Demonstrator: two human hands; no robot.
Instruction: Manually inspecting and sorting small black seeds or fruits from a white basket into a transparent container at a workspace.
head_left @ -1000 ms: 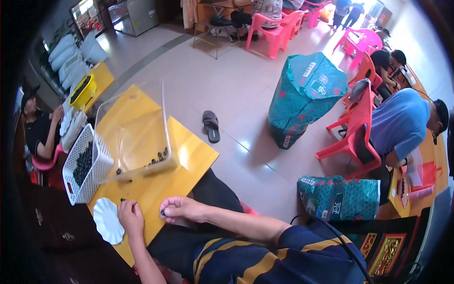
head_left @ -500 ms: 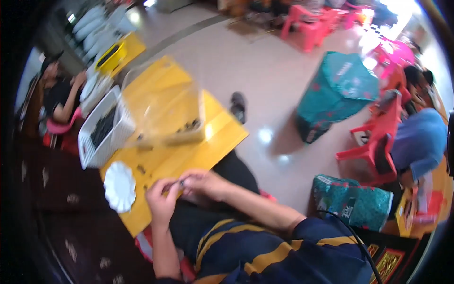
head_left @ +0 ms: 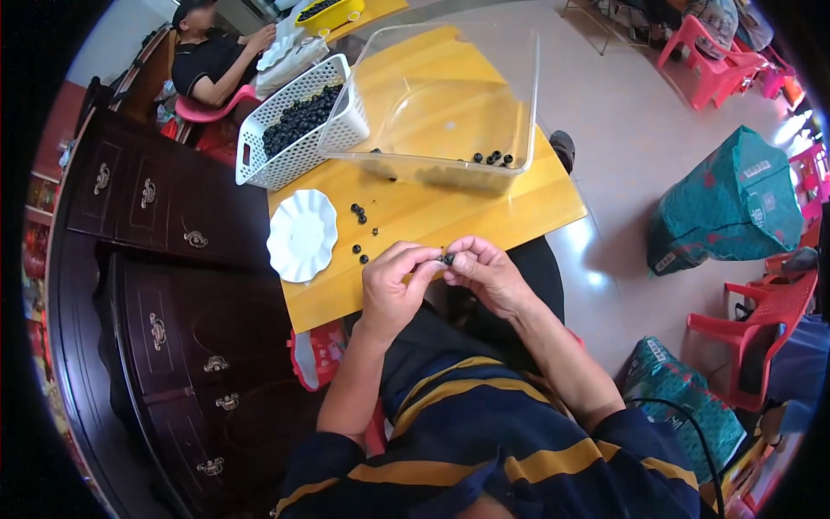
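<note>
Between my two hands, over the near edge of the table, is a small black round piece point(head_left: 448, 259). The fingertips of my left hand point(head_left: 396, 278) and my right hand point(head_left: 488, 273) pinch it from both sides. Several similar black round pieces point(head_left: 359, 212) lie loose on the yellow table point(head_left: 415, 216), left of my hands. A white scalloped plate point(head_left: 303, 235) rests by the table's left edge. Beyond my hands stands a clear plastic bin point(head_left: 432, 166), with several black pieces in its near right corner. To its left, a white perforated basket point(head_left: 275, 169) holds a heap of black pieces.
Dark wooden cabinets point(head_left: 177, 285) stand close on the left. Another person point(head_left: 216, 65) sits at the far left by a yellow basin point(head_left: 330, 16). On the right are teal bags point(head_left: 726, 208) and a red plastic chair point(head_left: 752, 329).
The view has swung left and steadied, so table and hands sit further right in the picture. My hands stay together with the small black piece between them.
</note>
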